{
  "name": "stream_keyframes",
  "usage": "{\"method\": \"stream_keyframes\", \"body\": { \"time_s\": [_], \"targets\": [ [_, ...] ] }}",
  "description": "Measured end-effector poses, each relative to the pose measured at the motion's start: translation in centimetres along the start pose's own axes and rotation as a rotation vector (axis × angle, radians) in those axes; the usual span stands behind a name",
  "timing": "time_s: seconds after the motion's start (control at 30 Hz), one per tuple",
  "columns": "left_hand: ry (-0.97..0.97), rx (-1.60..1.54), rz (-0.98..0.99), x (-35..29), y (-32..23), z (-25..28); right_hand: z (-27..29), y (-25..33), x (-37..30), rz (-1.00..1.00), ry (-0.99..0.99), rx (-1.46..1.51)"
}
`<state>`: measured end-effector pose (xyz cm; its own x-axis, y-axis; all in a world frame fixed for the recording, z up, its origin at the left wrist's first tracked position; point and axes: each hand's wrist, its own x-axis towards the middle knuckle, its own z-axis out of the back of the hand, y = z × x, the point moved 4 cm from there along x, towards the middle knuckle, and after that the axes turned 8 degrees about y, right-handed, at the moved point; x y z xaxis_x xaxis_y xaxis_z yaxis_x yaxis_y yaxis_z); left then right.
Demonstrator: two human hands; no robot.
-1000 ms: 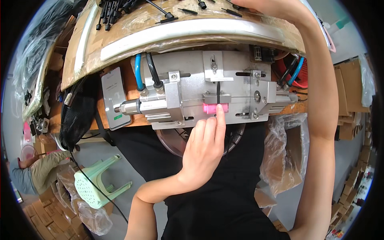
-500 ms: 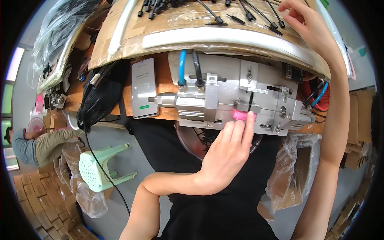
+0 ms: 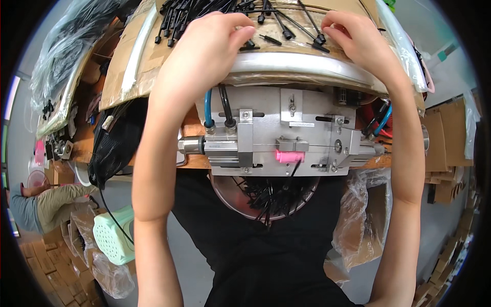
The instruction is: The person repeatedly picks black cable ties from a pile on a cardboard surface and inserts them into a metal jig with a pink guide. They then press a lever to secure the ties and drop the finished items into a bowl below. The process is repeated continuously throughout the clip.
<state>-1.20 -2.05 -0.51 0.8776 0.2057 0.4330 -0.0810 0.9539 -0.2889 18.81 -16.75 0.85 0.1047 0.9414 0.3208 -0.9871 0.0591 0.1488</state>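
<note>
My left hand (image 3: 204,51) is over the cardboard-topped work surface (image 3: 116,84), thumb and forefinger apart beside a short black piece (image 3: 249,46). Its other fingers are mostly hidden. Across from it, my right hand (image 3: 360,43) has bent fingers, with a gap between thumb and forefinger, close to the capped end of a thin black rod (image 3: 319,39). I see nothing held in either hand. Below them sits a metal clamping fixture (image 3: 266,102) with a pink block (image 3: 289,156) at its front. A tilted black rod (image 3: 293,174) shows just under the block, above a bowl (image 3: 221,200) of black rods.
Many black capped rods (image 3: 176,23) lie heaped at the back. A padded white strip (image 3: 302,62) edges the cardboard. Blue and black air hoses (image 3: 208,110) rise from the fixture. A black mesh bag (image 3: 115,148) hangs at left; a green stool (image 3: 113,236) stands on the floor.
My left hand has left the pink block and moved up to the cardboard. My right hand has shifted left and down. The black rod in the fixture is now tilted below the block.
</note>
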Motion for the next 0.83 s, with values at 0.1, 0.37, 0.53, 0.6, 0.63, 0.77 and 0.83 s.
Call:
{"method": "stream_keyframes", "body": {
  "time_s": [0.1, 0.37, 0.53, 0.6, 0.63, 0.77, 0.83],
  "targets": [
    [0.198, 0.045, 0.124, 2.7, -0.1, -0.6, -0.3, 0.7, 0.1, -0.145, 0.044, 0.016],
    [0.007, 0.034, 0.177, 2.5, -2.0, 1.0, -0.3, 2.2, 1.3, -0.157, 0.037, 0.025],
    [-0.221, 0.05, 0.073, -4.2, -6.4, 1.4, 0.0, 2.5, 0.7, -0.235, 0.095, 0.086],
    [-0.236, -0.019, 0.083, -8.2, -9.0, -0.3, 0.4, 1.4, -0.1, -0.334, 0.074, 0.168],
    [-0.201, -0.05, 0.101, -10.4, -10.5, -1.4, 0.9, 0.8, -0.5, -0.352, -0.011, 0.192],
    [0.011, -0.059, 0.116, -15.6, -14.2, -7.0, 2.1, 1.5, -3.3, -0.229, -0.251, 0.869],
    [0.112, -0.036, 0.124, -15.9, -14.7, -9.6, 3.1, 0.3, -4.4, -0.141, -0.297, 0.853]
  ]
}}
